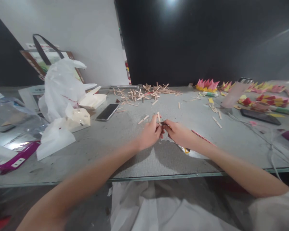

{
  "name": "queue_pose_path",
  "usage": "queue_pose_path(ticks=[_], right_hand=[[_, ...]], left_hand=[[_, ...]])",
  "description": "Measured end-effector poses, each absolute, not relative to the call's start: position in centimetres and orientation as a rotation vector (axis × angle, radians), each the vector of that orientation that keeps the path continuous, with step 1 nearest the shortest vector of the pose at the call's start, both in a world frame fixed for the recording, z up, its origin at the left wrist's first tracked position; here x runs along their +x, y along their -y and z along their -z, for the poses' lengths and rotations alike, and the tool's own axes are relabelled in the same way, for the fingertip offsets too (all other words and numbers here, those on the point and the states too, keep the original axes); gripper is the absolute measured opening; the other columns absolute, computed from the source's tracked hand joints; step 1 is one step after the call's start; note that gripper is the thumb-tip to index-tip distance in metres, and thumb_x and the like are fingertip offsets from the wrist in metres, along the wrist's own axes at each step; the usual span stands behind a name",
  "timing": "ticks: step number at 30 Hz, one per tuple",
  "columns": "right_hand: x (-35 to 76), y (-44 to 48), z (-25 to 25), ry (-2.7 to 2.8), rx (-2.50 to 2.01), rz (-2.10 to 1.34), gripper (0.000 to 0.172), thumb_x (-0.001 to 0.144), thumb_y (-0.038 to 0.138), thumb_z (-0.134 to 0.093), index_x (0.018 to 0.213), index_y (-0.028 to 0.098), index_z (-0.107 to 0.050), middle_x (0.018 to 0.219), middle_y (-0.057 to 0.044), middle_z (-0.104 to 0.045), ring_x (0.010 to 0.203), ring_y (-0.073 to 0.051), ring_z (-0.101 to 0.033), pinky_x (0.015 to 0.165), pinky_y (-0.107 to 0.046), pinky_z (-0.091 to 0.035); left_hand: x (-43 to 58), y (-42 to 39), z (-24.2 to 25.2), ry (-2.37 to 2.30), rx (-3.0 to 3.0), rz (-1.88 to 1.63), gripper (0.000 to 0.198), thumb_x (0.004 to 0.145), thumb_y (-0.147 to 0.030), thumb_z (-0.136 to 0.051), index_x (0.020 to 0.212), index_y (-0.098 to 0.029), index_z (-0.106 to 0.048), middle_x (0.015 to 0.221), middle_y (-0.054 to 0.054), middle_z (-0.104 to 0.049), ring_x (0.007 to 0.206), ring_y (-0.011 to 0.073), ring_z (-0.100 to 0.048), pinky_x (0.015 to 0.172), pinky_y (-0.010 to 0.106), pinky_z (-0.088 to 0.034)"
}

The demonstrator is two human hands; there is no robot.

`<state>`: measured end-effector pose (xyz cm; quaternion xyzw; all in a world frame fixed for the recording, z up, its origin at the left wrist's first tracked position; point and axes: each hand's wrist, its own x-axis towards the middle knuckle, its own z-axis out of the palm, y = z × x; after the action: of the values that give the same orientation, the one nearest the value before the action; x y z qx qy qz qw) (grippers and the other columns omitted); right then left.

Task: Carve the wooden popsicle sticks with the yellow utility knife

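Upright between the fingertips of my left hand [150, 132] is a wooden craft stick [159, 116]. My right hand [177, 132] meets it from the other side, fingers closed on a small dark tool [162, 123] touching the stick's lower part. What kind of tool it is, I cannot make out. A loose craft stick [143, 119] lies just beyond my left hand. Beside my right forearm rests a thin red striped rod [203, 137], and a yellow-and-white wrapper [186, 150] shows partly beneath that arm.
Craft sticks lie in a heap [144, 93] at the back. Left are a phone [107, 112], a white plastic bag [60, 83] and a purple packet [16, 158]. Folded-paper flowers [207, 85], a bottle [234, 93], another phone [260, 116] and a white cable [257, 130] occupy the right.
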<state>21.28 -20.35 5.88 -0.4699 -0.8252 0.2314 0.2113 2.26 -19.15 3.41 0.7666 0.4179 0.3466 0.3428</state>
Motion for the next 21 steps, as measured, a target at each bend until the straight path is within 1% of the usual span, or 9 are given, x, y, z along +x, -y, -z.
queue_pose_path(ticks=[3, 7, 11, 15, 18, 21], right_hand=[[21.35, 20.15, -5.61, 2.275, -1.311, -0.656, 0.022, 0.107, 0.020, -0.040, 0.097, 0.020, -0.059, 0.087, -0.006, -0.072, 0.069, -0.016, -0.057, 0.063, -0.028, -0.031], [21.40, 20.17, -5.46, 2.305, -1.321, -0.626, 0.020, 0.107, 0.020, -0.041, 0.103, 0.020, -0.061, 0.091, -0.008, -0.074, 0.070, -0.016, -0.058, 0.063, -0.029, -0.029], [21.37, 20.46, -5.68, 2.320, -1.322, -0.632, 0.021, 0.107, 0.018, -0.040, 0.101, 0.019, -0.060, 0.092, -0.009, -0.074, 0.070, -0.016, -0.058, 0.062, -0.029, -0.029], [21.31, 20.45, -5.80, 2.268, -1.297, -0.679, 0.020, 0.106, 0.018, -0.040, 0.096, 0.020, -0.058, 0.089, -0.007, -0.072, 0.072, -0.016, -0.060, 0.063, -0.028, -0.033], [21.34, 20.23, -5.69, 2.191, -1.254, -0.805, 0.019, 0.105, 0.021, -0.041, 0.092, 0.022, -0.055, 0.075, -0.003, -0.067, 0.061, -0.015, -0.057, 0.057, -0.027, -0.035], [21.44, 20.15, -5.66, 2.088, -1.239, -1.037, 0.020, 0.107, 0.027, -0.038, 0.093, 0.024, -0.052, 0.057, 0.005, -0.051, 0.044, -0.013, -0.047, 0.045, -0.026, -0.033]], left_hand=[[2.02, 19.06, -3.46, -1.084, 2.049, -0.872, 0.040, 0.102, -0.020, -0.046, 0.142, -0.022, -0.045, 0.079, -0.002, -0.072, 0.068, 0.0174, -0.071, 0.070, 0.029, -0.053], [1.65, 19.08, -3.42, -1.119, 2.176, -0.832, 0.049, 0.098, -0.017, -0.051, 0.147, -0.021, -0.046, 0.086, 0.001, -0.072, 0.073, 0.0190, -0.071, 0.075, 0.032, -0.052], [1.77, 19.21, -3.41, -1.060, 2.044, -0.832, 0.045, 0.100, -0.021, -0.051, 0.144, -0.024, -0.046, 0.078, -0.002, -0.069, 0.066, 0.0180, -0.068, 0.068, 0.030, -0.051], [2.03, 19.29, -3.61, -1.035, 1.946, -0.853, 0.040, 0.103, -0.024, -0.048, 0.143, -0.024, -0.044, 0.076, -0.004, -0.067, 0.062, 0.0163, -0.067, 0.065, 0.028, -0.052], [2.03, 19.26, -3.76, -1.062, 2.033, -0.859, 0.037, 0.103, -0.022, -0.047, 0.141, -0.023, -0.047, 0.076, -0.003, -0.068, 0.063, 0.0161, -0.068, 0.065, 0.027, -0.051], [2.03, 19.14, -3.69, -1.052, 2.047, -0.868, 0.037, 0.104, -0.022, -0.045, 0.141, -0.023, -0.047, 0.077, -0.003, -0.069, 0.062, 0.0157, -0.068, 0.065, 0.027, -0.051]])
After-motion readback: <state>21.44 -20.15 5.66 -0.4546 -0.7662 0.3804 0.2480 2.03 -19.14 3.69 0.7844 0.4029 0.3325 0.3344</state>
